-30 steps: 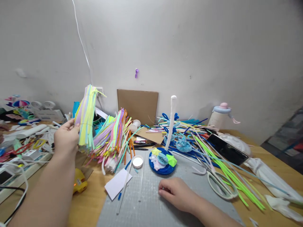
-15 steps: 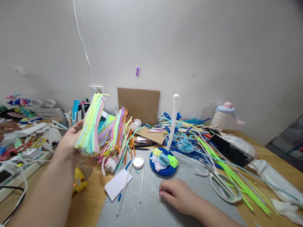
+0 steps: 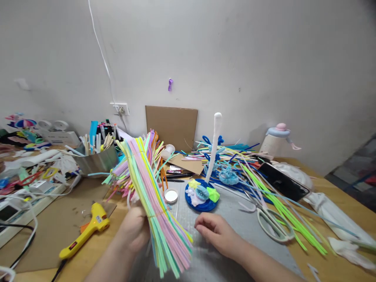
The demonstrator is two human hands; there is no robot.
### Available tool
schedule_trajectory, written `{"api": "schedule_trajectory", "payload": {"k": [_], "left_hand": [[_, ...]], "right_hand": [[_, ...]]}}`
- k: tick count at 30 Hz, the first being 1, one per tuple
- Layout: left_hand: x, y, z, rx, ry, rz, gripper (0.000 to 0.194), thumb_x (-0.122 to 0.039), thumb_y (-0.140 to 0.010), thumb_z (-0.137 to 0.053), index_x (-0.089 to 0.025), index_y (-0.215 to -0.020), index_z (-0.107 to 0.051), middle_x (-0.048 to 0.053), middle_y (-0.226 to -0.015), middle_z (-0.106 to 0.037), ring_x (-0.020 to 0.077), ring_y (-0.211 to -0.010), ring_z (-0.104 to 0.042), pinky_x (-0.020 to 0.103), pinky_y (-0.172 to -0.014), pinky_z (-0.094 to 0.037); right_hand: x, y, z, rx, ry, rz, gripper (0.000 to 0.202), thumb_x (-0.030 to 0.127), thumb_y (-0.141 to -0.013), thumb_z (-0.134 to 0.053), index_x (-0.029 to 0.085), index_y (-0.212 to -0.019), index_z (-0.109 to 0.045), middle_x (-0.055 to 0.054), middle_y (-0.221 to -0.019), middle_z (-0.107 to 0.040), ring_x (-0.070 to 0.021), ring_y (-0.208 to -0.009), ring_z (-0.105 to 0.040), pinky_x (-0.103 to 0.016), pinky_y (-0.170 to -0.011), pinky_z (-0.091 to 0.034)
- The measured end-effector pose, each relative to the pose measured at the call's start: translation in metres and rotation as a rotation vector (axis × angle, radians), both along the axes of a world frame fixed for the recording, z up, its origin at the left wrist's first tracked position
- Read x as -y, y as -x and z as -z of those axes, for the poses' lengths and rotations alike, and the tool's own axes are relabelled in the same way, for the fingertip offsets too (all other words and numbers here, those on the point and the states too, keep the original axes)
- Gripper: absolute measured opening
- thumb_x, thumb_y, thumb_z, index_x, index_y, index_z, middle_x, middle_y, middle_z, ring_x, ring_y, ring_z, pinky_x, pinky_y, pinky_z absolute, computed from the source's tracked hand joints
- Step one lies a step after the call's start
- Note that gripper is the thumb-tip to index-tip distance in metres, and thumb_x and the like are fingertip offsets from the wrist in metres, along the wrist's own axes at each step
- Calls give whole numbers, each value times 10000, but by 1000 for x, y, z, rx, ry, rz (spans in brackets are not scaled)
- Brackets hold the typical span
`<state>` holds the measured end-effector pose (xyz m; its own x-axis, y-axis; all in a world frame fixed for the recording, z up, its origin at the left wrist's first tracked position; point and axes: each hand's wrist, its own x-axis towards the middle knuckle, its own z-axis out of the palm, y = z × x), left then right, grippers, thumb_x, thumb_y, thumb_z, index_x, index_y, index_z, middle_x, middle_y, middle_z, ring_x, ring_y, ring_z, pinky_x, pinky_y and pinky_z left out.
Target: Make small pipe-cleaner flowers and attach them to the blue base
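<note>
My left hand (image 3: 136, 227) grips a thick bundle of pastel pipe cleaners (image 3: 155, 203), in pink, mint and yellow, slanting across the front of the desk. Loosely curled on the grey cutting mat (image 3: 246, 262), my right hand (image 3: 219, 235) has a gap between thumb and fingers, and nothing shows in it. Just beyond it stands a round blue fuzzy base (image 3: 202, 206) with a lime star (image 3: 213, 194), a yellow star and a light blue shell-like piece. A white wrapped stalk (image 3: 214, 149) rises from the back of that base.
More pipe cleaners (image 3: 120, 176) are heaped behind the bundle. To the left lies a yellow glue gun (image 3: 88, 231). Scissors (image 3: 276, 225), green pipe cleaners (image 3: 293, 211) and a phone (image 3: 282, 182) lie right. A bottle (image 3: 274, 143) stands behind. A co-worker's hand (image 3: 6, 149) shows far left.
My left hand has brought the bundle down and to the right, from above the heap to in front of it. My right hand has stayed nearly where it was.
</note>
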<state>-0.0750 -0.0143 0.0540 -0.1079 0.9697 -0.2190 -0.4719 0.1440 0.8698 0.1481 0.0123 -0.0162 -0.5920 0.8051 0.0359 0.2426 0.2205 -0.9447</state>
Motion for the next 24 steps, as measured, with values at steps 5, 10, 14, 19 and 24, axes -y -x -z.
{"api": "schedule_trajectory", "payload": {"k": [5,10,14,19,24], "left_hand": [[20,-38,16,118,-3,156,400,-120,-639,-676,-199,-1023,-593,14,-788,-676,194,-732,-641,325,-706,-521],[26,-48,28,-73,57,15,250,-242,-629,-682,-160,-863,-654,67,-834,-684,276,-817,-627,383,-755,-495],[25,-46,28,-76,-16,-113,383,-285,-691,-631,-188,-1058,-573,86,-1088,-619,255,-986,-579,325,-763,-482],[24,-48,34,-256,-94,-98,511,-304,-629,-716,-155,-1078,-523,111,-1109,-603,252,-1044,-548,338,-875,-438],[25,-51,35,-375,-139,19,413,-263,-684,-667,-156,-1059,-531,91,-1069,-622,231,-1002,-570,327,-867,-444]], "right_hand": [[28,15,-22,-568,526,-115,555,488,-743,-612,201,-1195,-462,-79,-1139,-552,-212,-1067,-509,-334,-903,-374],[37,23,-27,-542,605,-270,626,434,-651,-712,176,-1178,-497,-67,-1106,-590,-239,-1030,-539,-362,-935,-363],[34,24,-9,-404,300,37,599,450,-673,-684,183,-1170,-485,-82,-1159,-563,-256,-1081,-499,-373,-944,-361],[38,20,-4,-218,78,90,571,433,-742,-615,206,-1233,-434,-96,-1176,-543,-260,-1080,-488,-382,-929,-369],[30,18,-5,-307,165,74,359,436,-810,-535,184,-1065,-517,-68,-975,-604,-180,-803,-576,-322,-769,-456]]}}
